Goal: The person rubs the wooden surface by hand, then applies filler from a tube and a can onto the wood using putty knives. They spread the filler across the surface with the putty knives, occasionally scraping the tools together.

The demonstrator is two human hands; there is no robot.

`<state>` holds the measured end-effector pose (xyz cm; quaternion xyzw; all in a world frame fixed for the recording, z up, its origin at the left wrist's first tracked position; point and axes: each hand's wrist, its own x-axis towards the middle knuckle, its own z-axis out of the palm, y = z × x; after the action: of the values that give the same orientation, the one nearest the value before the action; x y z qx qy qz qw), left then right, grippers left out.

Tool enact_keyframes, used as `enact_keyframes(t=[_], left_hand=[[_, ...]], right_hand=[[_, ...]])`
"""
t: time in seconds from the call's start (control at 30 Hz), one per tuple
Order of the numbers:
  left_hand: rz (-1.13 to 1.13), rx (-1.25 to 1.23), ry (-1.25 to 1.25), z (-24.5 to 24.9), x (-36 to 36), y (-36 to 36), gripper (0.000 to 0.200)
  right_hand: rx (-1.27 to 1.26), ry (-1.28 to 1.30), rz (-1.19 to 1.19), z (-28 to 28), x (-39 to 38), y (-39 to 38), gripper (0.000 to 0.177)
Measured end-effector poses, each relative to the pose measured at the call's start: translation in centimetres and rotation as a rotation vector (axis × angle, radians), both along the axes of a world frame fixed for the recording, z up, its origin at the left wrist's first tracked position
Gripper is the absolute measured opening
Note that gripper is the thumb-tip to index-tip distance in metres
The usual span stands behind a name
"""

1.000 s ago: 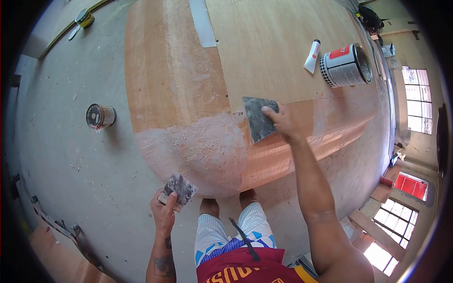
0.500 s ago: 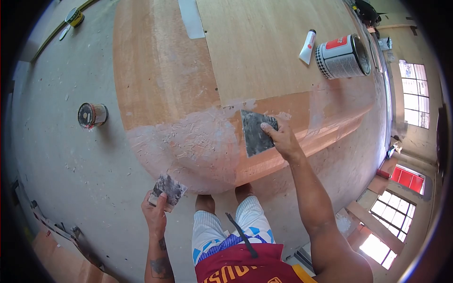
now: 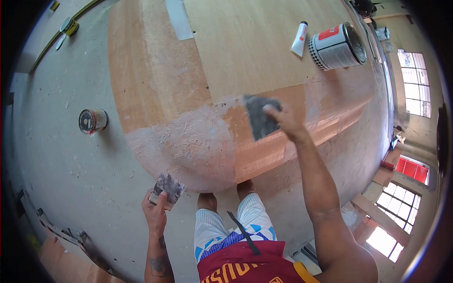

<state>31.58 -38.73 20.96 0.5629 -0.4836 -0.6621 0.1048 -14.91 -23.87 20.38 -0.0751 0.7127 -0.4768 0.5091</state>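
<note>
My right hand point(image 3: 287, 121) grips a dark, flat putty spreader point(image 3: 260, 125) by one side, thumb on top. The spreader is over the curved wooden panel point(image 3: 257, 160), close to the seam; whether it touches is blurred. My left hand point(image 3: 155, 205) pinches a smaller smeared putty scraper point(image 3: 168, 188) between thumb and fingers, held by the panel's lower left edge. Pinkish-white filler point(image 3: 181, 146) with rough ridges covers the panel's rounded corner.
A large open can point(image 3: 332, 49) lies tilted on the panel's right, with a white tube point(image 3: 299, 40) beside it. On the floor at left stand a small stained can point(image 3: 93, 121) and a yellow-and-dark tub point(image 3: 70, 27). Windows line the right.
My right hand has lifted or slid the spreader slightly up, away from me, and it is now blurred and turned a little. The left hand is almost still. The view has shifted slightly.
</note>
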Motion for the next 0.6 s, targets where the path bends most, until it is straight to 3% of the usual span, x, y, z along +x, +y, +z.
enact_keyframes(t=[0.07,0.13,0.2,0.3,0.47,0.53,0.6], left_hand=[[0.016,-0.050,-0.005,0.4,-0.9,0.0,0.016],[0.067,-0.084,0.041,1.4,-2.2,0.3,0.019],[0.050,-0.063,0.054,1.5,-2.1,0.0,0.022],[0.065,-0.068,0.083,2.6,-3.6,-0.2,0.026],[-0.055,-0.182,0.107,2.9,-6.0,-0.7,0.027],[-0.091,-0.259,0.095,4.3,-8.2,-0.4,0.027],[-0.091,-0.354,0.141,6.7,-11.6,0.5,0.028]], right_hand=[[0.142,0.271,0.308,-2.2,4.7,0.9,0.042],[0.158,0.367,0.558,-1.0,10.8,1.2,0.038],[0.105,0.175,0.398,1.5,12.6,2.1,0.037],[0.085,0.323,0.297,3.1,11.8,3.7,0.031],[0.180,1.157,0.108,6.7,4.4,1.7,0.031],[0.189,1.256,0.009,4.7,1.9,-1.5,0.025],[0.363,1.330,0.063,-0.4,3.2,-5.6,0.023]])
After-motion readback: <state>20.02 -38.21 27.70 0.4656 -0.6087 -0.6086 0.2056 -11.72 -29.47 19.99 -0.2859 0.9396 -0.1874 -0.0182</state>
